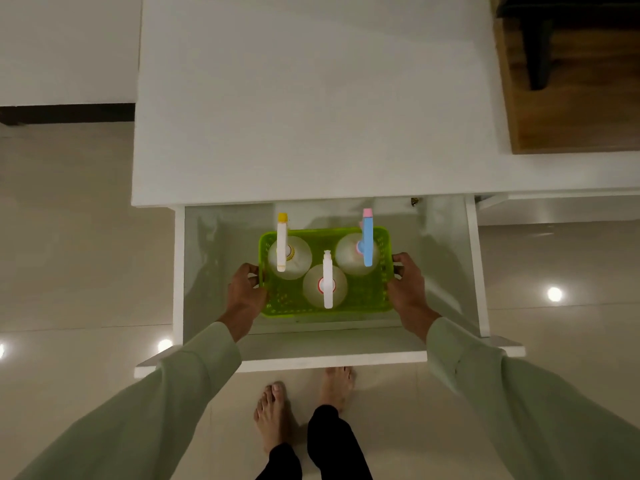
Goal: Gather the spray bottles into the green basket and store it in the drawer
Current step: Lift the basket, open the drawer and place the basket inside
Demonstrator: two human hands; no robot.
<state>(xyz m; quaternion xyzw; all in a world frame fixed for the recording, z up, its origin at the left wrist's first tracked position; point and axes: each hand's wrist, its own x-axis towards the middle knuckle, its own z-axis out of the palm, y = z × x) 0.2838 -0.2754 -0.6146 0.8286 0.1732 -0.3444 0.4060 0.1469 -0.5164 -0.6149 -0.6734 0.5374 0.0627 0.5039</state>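
One perforated green plastic basket (pixel 325 304) held three round translucent spray bottles (pixel 325 284). Left hand (pixel 245 295) and right hand (pixel 408 289) gripped its ends inside the open white drawer (pixel 446 258).

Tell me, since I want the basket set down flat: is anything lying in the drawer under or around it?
Nothing visible does. The left hand and right hand hold the green basket by its short ends, inside the open drawer. The drawer floor around the basket shows bare; the patch directly beneath it is hidden.
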